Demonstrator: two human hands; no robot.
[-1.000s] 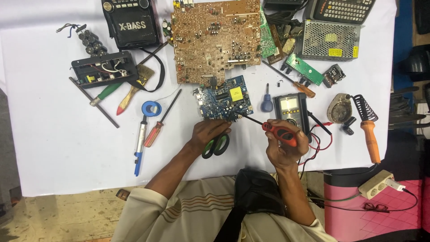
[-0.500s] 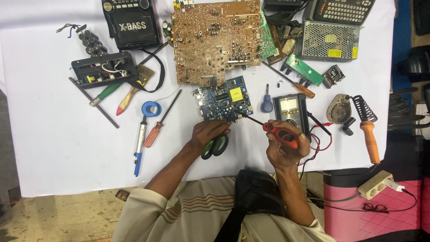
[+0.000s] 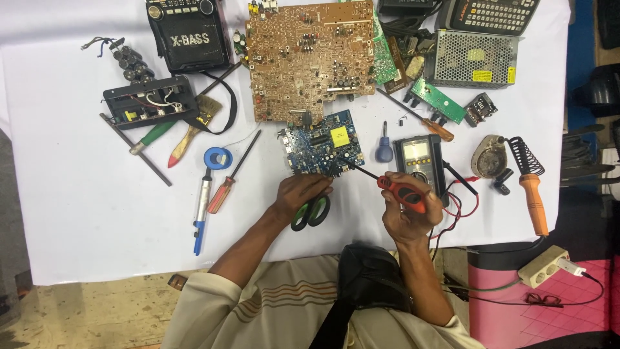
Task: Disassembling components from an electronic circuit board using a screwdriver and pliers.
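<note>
nearest, the right hand [image 3: 408, 216] is closed around a red probe [image 3: 402, 192], tip touching the blue circuit board [image 3: 321, 143] at its 4 o'clock corner. the left hand [image 3: 298, 192], fingers curled, presses that board's near edge over green-handled scissors [image 3: 311, 212]. the board looks light, stiff and fragile, best held by its edges. farther, at 12 o'clock, lies a brown board [image 3: 310, 58]. nothing has visibly shifted since the earlier frame.

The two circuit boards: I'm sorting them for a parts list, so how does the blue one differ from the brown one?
The blue board is far smaller than the brown board. The blue board is close to the left hand and the red probe in the right hand points at its edge; the brown board lies farther up, untouched. The blue board carries a yellow square; the brown board shows none. Both lie flat on the white table.
</note>
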